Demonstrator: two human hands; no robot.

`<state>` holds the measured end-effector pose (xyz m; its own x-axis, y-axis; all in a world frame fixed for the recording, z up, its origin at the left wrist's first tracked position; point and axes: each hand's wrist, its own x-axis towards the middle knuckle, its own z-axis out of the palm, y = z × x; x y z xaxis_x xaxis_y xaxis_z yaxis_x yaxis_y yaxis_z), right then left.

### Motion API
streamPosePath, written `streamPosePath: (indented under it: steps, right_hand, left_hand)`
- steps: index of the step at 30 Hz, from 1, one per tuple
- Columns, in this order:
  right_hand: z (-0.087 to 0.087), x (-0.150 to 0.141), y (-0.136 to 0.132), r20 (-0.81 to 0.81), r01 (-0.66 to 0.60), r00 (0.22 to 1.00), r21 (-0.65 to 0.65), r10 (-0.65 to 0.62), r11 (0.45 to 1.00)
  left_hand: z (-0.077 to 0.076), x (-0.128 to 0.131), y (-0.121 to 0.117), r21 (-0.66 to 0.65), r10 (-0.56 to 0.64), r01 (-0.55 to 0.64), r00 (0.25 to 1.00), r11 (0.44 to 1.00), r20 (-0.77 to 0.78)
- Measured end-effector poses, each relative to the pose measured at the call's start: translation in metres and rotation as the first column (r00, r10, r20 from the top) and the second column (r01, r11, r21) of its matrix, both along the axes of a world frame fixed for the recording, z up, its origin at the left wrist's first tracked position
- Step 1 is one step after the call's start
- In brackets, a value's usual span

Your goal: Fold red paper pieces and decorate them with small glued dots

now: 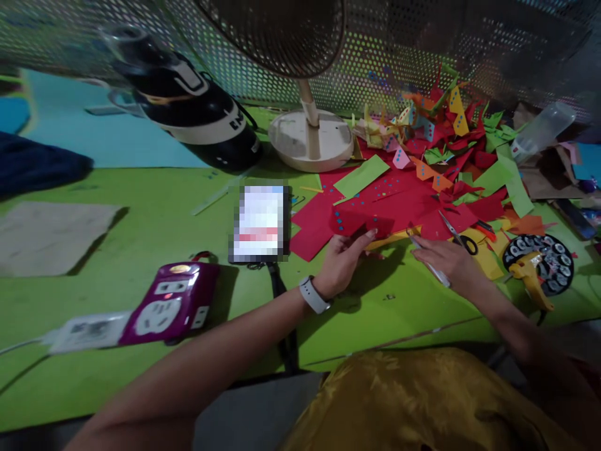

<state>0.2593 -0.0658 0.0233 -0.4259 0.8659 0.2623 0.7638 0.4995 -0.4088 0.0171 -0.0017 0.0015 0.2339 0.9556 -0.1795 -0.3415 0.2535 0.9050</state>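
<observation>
My left hand (344, 263), with a grey watch band on its wrist, pinches the near end of a folded yellow paper strip (394, 238). Just behind those fingers is a dark red paper piece with blue dots (359, 220); whether the hand touches it I cannot tell. My right hand (448, 266) is closed around a slim silvery tool (437, 273), whose dark tip meets the strip's far end; its exact kind is unclear. Beyond the right hand lie black-handled scissors (462, 239). Red paper sheets (399, 200) and a green paper strip (361, 178) spread behind both hands.
Cut and dotted paper pieces (436, 138) heap at the back right. A round black tray (561, 250) with a yellow tool sits right. A phone (259, 222), purple power strip (171, 300), black bottle (206, 113) and fan base (312, 141) occupy the left and back.
</observation>
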Motion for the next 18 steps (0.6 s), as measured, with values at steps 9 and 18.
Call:
streamPosePath:
  steps: [9,18]
  right_hand:
    - [0.036,-0.009,0.017,-0.29,0.158,0.939,-0.113,-0.185,0.981]
    - [0.02,-0.055,0.057,-0.63,-0.107,0.701,-0.556,-0.333,0.824]
  left_hand:
    - [-0.002,-0.008,-0.004,0.117,-0.104,0.141,0.956,0.983,-0.273]
    - [0.007,-0.002,-0.008,0.079,-0.255,0.264,0.961,0.961,-0.108]
